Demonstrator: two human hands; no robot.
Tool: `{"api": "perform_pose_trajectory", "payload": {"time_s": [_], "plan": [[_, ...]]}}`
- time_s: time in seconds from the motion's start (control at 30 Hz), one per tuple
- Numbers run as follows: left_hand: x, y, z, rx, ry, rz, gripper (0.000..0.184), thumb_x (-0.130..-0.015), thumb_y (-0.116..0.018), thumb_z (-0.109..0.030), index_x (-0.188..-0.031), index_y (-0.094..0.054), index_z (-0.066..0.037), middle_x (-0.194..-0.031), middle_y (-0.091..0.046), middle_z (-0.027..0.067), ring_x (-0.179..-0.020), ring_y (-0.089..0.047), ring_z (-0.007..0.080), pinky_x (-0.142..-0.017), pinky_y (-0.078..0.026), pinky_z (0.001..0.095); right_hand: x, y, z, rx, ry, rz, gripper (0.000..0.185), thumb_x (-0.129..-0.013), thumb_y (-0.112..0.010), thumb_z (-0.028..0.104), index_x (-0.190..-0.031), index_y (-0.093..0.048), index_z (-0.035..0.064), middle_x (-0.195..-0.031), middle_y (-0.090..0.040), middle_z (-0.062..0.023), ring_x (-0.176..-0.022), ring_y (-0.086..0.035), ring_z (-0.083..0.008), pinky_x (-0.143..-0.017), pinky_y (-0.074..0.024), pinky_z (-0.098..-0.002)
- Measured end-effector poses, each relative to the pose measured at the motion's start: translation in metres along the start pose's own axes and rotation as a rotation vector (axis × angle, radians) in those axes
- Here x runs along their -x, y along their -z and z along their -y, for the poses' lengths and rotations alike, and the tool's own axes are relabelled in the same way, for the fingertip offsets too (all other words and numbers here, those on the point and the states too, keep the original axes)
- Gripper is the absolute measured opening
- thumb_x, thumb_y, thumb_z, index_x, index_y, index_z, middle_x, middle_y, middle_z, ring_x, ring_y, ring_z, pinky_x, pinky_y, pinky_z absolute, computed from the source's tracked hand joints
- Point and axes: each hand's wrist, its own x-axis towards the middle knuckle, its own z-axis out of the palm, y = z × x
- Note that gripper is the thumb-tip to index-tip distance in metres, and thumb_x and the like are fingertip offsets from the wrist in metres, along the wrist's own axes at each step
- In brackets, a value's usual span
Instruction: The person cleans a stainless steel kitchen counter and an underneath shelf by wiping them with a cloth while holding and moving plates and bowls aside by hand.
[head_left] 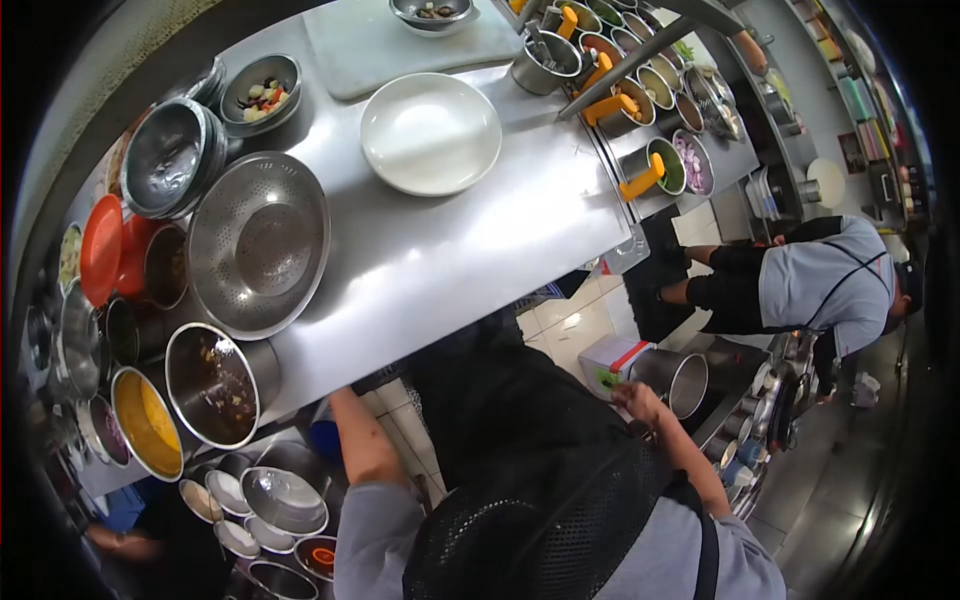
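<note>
My right hand [638, 402] is out to the right, low beside the table. Its fingers are closed on some green leaves [608, 378], over a white bin [603, 352] with a red strip along its rim. Beside that bin stands a tall metal pot [688, 384]. My left forearm reaches to the table's front edge, and the hand is hidden beneath it. On the steel table [430, 265] in front of me sits an empty white plate [430, 133].
Left are a colander [259, 245], stacked steel bowls [165, 160], an orange bowl [101, 250] and a deep pot [212, 385]. Ingredient tins with orange-handled utensils [642, 176] stand right. A person [825, 275] works farther right; another person's arm [125, 545] shows lower left.
</note>
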Motion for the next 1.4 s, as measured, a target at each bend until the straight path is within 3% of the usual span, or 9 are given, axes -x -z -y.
{"api": "perform_pose_trajectory", "payload": {"time_s": [0.17, 0.3, 0.43, 0.67, 0.73, 0.83, 0.97, 1.17, 1.4], "plan": [[0.081, 0.082, -0.005, 0.083, 0.005, -0.033, 0.063, -0.091, -0.072, -0.009, -0.149, -0.047, -0.001, -0.141, -0.060, 0.0182, -0.130, -0.056, 0.0297, -0.107, -0.047, 0.0397, -0.023, 0.023, 0.051, -0.139, 0.146, 0.037, 0.044, -0.103, -0.067, 0.027, -0.137, -0.064, -0.0016, -0.090, -0.074, -0.0120, -0.080, -0.067, -0.0179, -0.077, -0.0551, -0.0349], [0.183, 0.150, -0.072, 0.018, 0.064, 0.406, 0.050, -0.081, -0.066, 0.011, -0.127, -0.050, 0.000, -0.126, -0.061, 0.0119, -0.117, -0.060, 0.0240, -0.105, -0.046, 0.0369, -0.047, 0.038, 0.053, -0.156, 0.193, 0.075, 0.044, -0.103, -0.066, 0.027, -0.137, -0.064, -0.0021, -0.096, -0.075, -0.0113, -0.085, -0.067, -0.0184, -0.082, -0.0543, -0.0353], [0.250, 0.158, -0.172, -0.162, -0.107, 0.722, 0.049, -0.079, -0.074, -0.002, -0.122, -0.051, -0.001, -0.114, -0.063, 0.0100, -0.105, -0.061, 0.0188, -0.097, -0.050, 0.0347, -0.079, 0.054, 0.047, 0.115, 0.329, 0.052, 0.043, -0.101, -0.067, 0.029, -0.134, -0.067, 0.0008, -0.101, -0.077, -0.0177, -0.093, -0.073, -0.0298, -0.085, -0.0563, -0.0403], [0.321, 0.034, -0.330, -0.290, -0.391, 0.898, 0.059, -0.083, -0.081, -0.017, -0.131, -0.052, 0.001, -0.124, -0.062, 0.0152, -0.119, -0.060, 0.0253, -0.106, -0.046, 0.0374, -0.085, 0.107, 0.101, -0.114, 0.586, -0.152, 0.042, -0.097, -0.069, 0.028, -0.128, -0.070, -0.0002, -0.115, -0.075, -0.0236, -0.103, -0.074, -0.0362, -0.092, -0.0573, -0.0436], [0.338, 0.002, -0.347, -0.529, -0.850, 0.740, 0.078, -0.085, -0.084, -0.025, -0.146, -0.045, 0.004, -0.144, -0.055, 0.0256, -0.141, -0.048, 0.0374, -0.118, -0.038, 0.0444, -0.081, 0.128, 0.097, -0.169, 0.568, -0.191, 0.042, -0.097, -0.069, 0.027, -0.128, -0.070, -0.0003, -0.116, -0.075, -0.0234, -0.104, -0.074, -0.0357, -0.093, -0.0571, -0.0433], [0.337, -0.058, -0.347, -0.554, -1.149, 0.926, 0.083, -0.087, -0.083, -0.028, -0.154, -0.041, 0.000, -0.157, -0.042, 0.0286, -0.151, -0.032, 0.0491, -0.123, -0.031, 0.0531, -0.082, 0.135, 0.066, -0.325, 0.520, -0.226, 0.040, -0.097, -0.068, 0.026, -0.127, -0.070, 0.0002, -0.114, -0.074, -0.0237, -0.104, -0.073, -0.0361, -0.094, -0.0570, -0.0434], [0.315, -0.158, -0.280, -0.937, -1.548, 0.921, 0.069, -0.095, -0.073, -0.033, -0.151, -0.047, -0.003, -0.161, -0.038, 0.0240, -0.152, -0.029, 0.0481, -0.122, -0.029, 0.0566, -0.094, 0.129, 0.000, -0.246, 0.364, -0.285, 0.039, -0.097, -0.068, 0.024, -0.127, -0.069, 0.0005, -0.113, -0.074, -0.0257, -0.105, -0.073, -0.0382, -0.094, -0.0565, -0.0444], [0.325, -0.293, -0.305, -0.643, -1.294, 0.681, 0.068, -0.096, -0.069, -0.032, -0.150, -0.044, 0.002, -0.156, -0.038, 0.0254, -0.147, -0.033, 0.0475, -0.119, -0.033, 0.0546, -0.076, 0.110, -0.084, -0.301, 0.103, -0.169, 0.042, -0.096, -0.070, 0.026, -0.129, -0.069, 0.0001, -0.111, -0.075, -0.0251, -0.105, -0.073, -0.0386, -0.093, -0.0563, -0.0447], [0.362, -0.378, -0.301, -0.624, -1.500, 0.697, 0.068, -0.097, -0.067, -0.032, -0.149, -0.044, 0.004, -0.151, -0.042, 0.0272, -0.142, -0.038, 0.0478, -0.120, -0.032, 0.0538, -0.080, 0.113, -0.120, -0.362, -0.042, -0.187, 0.044, -0.095, -0.070, 0.026, -0.131, -0.069, 0.0012, -0.108, -0.076, -0.0246, -0.104, -0.073, -0.0371, -0.093, -0.0559, -0.0441]]}}
